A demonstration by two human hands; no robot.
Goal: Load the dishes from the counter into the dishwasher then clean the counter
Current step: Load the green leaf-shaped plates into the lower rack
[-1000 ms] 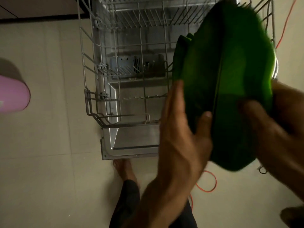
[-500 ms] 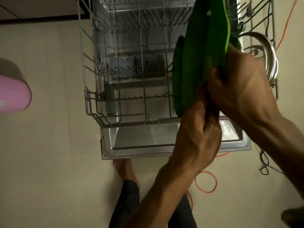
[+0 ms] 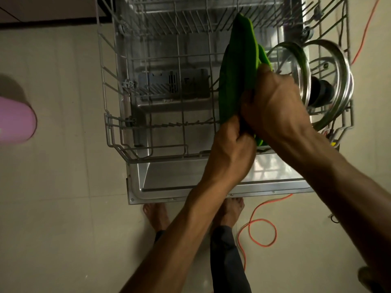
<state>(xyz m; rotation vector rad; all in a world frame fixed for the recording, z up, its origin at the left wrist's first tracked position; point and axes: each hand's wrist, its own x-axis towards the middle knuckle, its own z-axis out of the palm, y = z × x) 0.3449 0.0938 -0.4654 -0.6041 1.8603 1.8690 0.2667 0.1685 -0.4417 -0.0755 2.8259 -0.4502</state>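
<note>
Standing barefoot at the open dishwasher door [image 3: 211, 187], we set a stack of green plates [image 3: 234, 81] on edge into the pulled-out lower rack [image 3: 118, 115], near its right side. Our left hand [image 3: 230, 151] curls its fingers round the near lower rim of the plates, while our right hand [image 3: 273, 102] wraps over their right-hand edge, so both hands hold the load and neither is free. How many plates make up the stack we cannot tell; at least two green rims show. Just to the right, two glass lids [image 3: 330, 81] with metal rims already stand upright in the rack, which suggests loading is under way rather than starting. The left half of the rack holds nothing we can see, and the upper rack [image 3: 179, 20] looks bare. The counter lies outside our view, so what remains there, and the wiping itself, we cannot judge. An orange cable [image 3: 262, 231] loops on the tiled floor [image 3: 63, 208] beside our feet.
</note>
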